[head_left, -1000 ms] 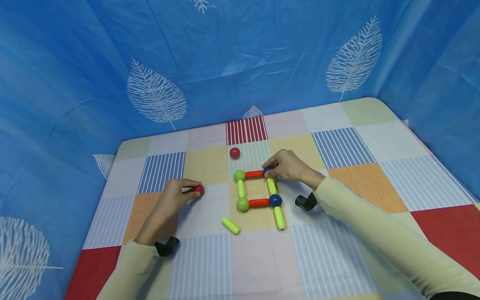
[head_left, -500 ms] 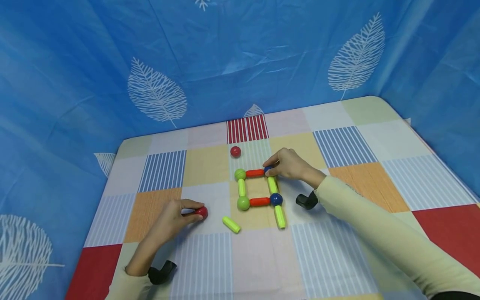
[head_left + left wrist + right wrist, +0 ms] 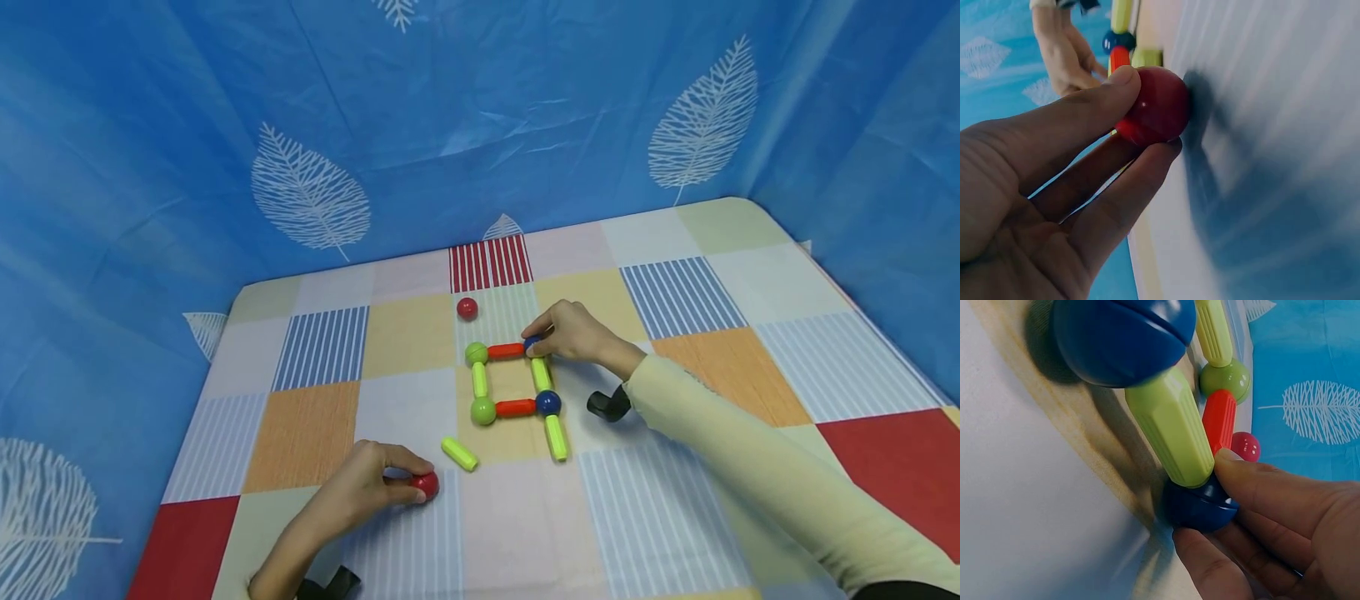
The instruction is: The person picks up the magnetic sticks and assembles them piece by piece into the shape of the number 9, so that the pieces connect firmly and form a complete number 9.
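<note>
My left hand point(image 3: 367, 487) pinches a red ball point(image 3: 426, 485) between thumb and fingers, low over the striped cloth at front left; the left wrist view shows the ball point(image 3: 1157, 106) close to its shadow. At the far right corner of a square of balls and rods, my right hand point(image 3: 573, 333) grips a blue ball point(image 3: 1200, 503). Two red rods point(image 3: 516, 407) and two yellow-green rods point(image 3: 480, 380) join the corners. Green balls point(image 3: 483, 410) form the left corners, and another blue ball point(image 3: 548, 403) sits at the near right, with a yellow-green rod point(image 3: 556, 438) sticking out towards me.
A loose yellow-green rod point(image 3: 459, 454) lies between the left hand and the square. Behind the square rests a second red ball point(image 3: 467, 309). The table wears a patchwork cloth point(image 3: 517, 525), and a blue leaf-print curtain point(image 3: 480, 125) hangs behind it.
My left hand has carried the red ball towards me and slightly right, past the loose rod's left end. The right hand has stayed on the blue corner ball.
</note>
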The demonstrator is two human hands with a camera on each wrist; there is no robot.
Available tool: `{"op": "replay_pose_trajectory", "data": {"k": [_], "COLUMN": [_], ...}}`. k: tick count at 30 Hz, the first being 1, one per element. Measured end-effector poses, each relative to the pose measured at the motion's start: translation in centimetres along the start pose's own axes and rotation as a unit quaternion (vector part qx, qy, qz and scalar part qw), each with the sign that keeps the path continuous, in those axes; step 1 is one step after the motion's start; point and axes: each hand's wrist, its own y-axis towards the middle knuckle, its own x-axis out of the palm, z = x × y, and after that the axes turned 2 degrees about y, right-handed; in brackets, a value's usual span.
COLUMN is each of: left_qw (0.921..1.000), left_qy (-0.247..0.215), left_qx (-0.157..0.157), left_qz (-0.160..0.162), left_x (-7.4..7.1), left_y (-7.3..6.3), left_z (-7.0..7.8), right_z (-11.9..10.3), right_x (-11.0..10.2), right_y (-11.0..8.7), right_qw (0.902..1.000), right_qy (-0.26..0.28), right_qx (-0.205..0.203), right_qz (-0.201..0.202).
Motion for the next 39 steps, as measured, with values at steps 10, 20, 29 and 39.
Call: {"op": "replay_pose_trajectory", "data": {"k": [10,20,29,39], "left_qw": [0.997,0.9884,0.9787,0.967], "left_qy": [-0.029,-0.013,0.056,0.142], "left_qx": [0.032,0.085,0.136,0.186], "left_qz": [-0.064,-0.125,-0.143,-0.101], "left_x": [2.4,5.3,7.2,8.5], "left_y": [0.2,2.9,6.0,7.9], "left_z": [2.2,4.9,6.9,8.4], "right_z": [0.0,0.1,0.0,-0.1], "right_x": [0.1,0.3,0.4,0.4], "right_y": [-0.1,0.1,-0.2,-0.4], "right_qw": [1.0,0.9999,0.9999,1.0], "right_qy": [0.004,0.006,0.004,0.004], "right_qx": [0.002,0.012,0.012,0.003], "right_qz": [0.002,0.002,0.006,0.008]}}
